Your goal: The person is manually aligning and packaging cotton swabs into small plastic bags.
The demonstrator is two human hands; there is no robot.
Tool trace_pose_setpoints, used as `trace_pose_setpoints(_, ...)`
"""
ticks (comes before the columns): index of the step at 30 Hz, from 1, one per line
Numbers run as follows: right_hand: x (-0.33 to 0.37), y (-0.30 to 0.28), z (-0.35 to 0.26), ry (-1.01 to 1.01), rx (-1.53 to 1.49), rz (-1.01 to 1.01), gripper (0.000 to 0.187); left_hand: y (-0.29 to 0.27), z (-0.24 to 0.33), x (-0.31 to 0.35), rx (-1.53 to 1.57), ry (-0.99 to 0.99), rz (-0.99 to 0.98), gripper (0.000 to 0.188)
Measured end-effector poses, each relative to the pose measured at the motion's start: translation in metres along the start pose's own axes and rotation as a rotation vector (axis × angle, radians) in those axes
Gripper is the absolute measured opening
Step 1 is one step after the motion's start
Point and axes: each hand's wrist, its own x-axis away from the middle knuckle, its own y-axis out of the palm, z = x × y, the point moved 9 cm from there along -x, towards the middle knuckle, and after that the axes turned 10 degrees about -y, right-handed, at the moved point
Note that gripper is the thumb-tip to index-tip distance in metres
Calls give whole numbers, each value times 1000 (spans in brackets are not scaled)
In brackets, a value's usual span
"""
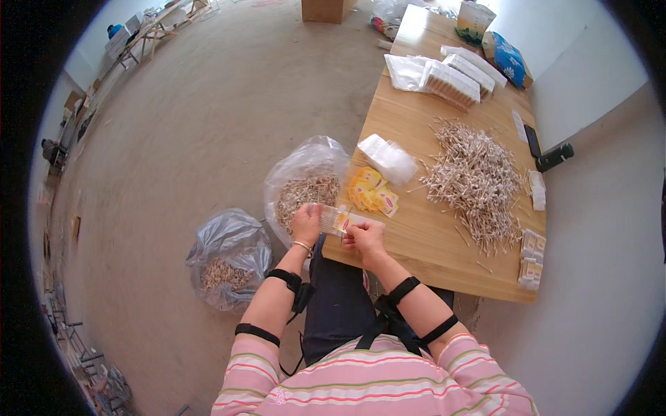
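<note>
A small clear packet of cotton swabs (331, 220) with a yellow label card in it is held level over the table's near left corner. My left hand (306, 224) is closed around its left end. At the other end, the fingers of my right hand (365, 237) pinch the clear plastic. Just beyond the packet, yellow label cards (370, 188) lie fanned out on the wooden table (416, 239). Past those rests a stack of empty clear bags (390, 161). Loose cotton swabs (475, 180) form a large heap to the right.
Two clear sacks of swabs, a larger one (277, 173) and a smaller one (232, 236), stand on the floor at left. Bundled swab packs (451, 83) lie farther back. Along the wall are a phone (532, 141), a dark bottle (555, 157) and filled packets (531, 260).
</note>
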Motion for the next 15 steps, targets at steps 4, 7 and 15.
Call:
trace_pose_setpoints(4,6,7,-8,38,76,46,12,-7,7,2,-36,25,30,34)
trace_pose_setpoints(7,5,10,-12,30,134,50,14,-9,6,3,-14,42,29,33)
trace_pose_setpoints(15,-8,11,-11,29,263,43,17,-6,13,7,-31,67,27,39)
